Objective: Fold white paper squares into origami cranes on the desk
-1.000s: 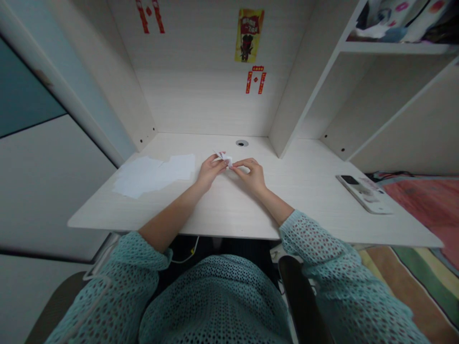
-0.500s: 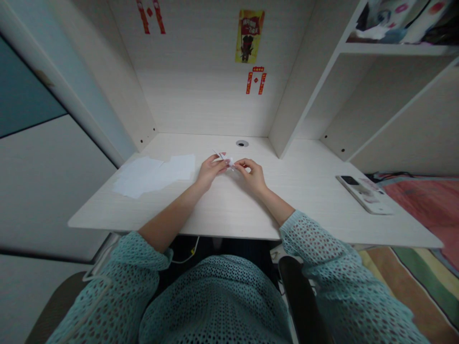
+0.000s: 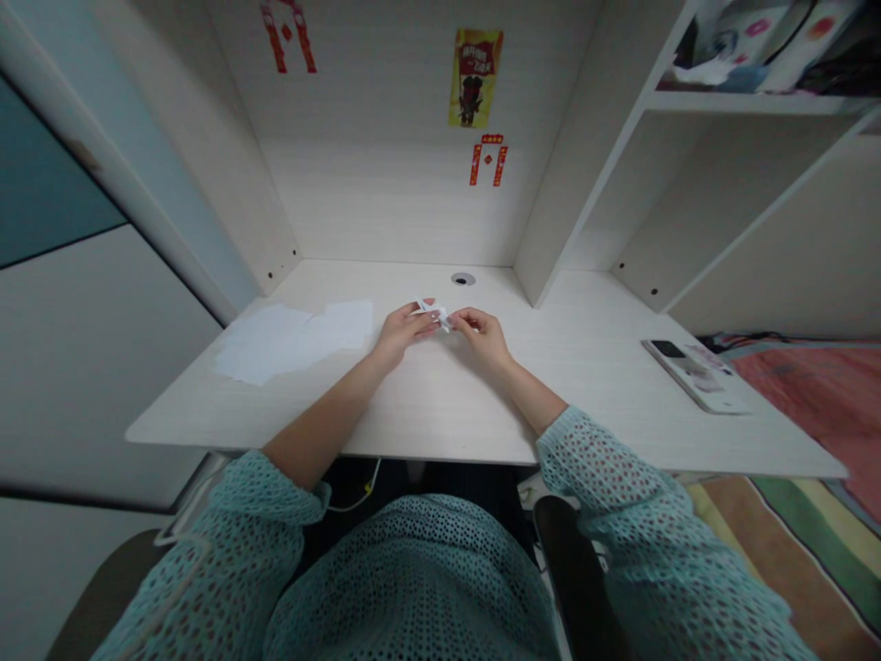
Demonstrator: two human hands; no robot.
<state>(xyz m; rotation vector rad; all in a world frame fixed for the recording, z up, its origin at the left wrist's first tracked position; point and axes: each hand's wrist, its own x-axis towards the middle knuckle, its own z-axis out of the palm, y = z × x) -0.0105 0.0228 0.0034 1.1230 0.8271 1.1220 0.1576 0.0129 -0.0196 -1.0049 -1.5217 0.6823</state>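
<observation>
A small piece of folded white paper (image 3: 442, 318) is held between my two hands, a little above the white desk (image 3: 440, 413). My left hand (image 3: 401, 332) grips it from the left, and a pointed white end sticks up past the fingers. With thumb and forefinger together, my right hand (image 3: 483, 336) pinches its right side. The fingers cover much of the paper, so its full shape is hidden. Left of my left hand, several white paper sheets (image 3: 293, 344) lie spread and overlapping on the desk.
A white phone-like object (image 3: 695, 375) lies at the desk's right. Behind the hands is a round cable hole (image 3: 463, 279). An upright divider (image 3: 571, 184) and a shelf (image 3: 763, 103) stand at right. A chair armrest (image 3: 578, 569) is below the desk edge.
The folded paper has turned slightly between my fingers, and its pointed end sits a little lower. Both hands keep their hold in nearly the same place. The whole view has shifted slightly.
</observation>
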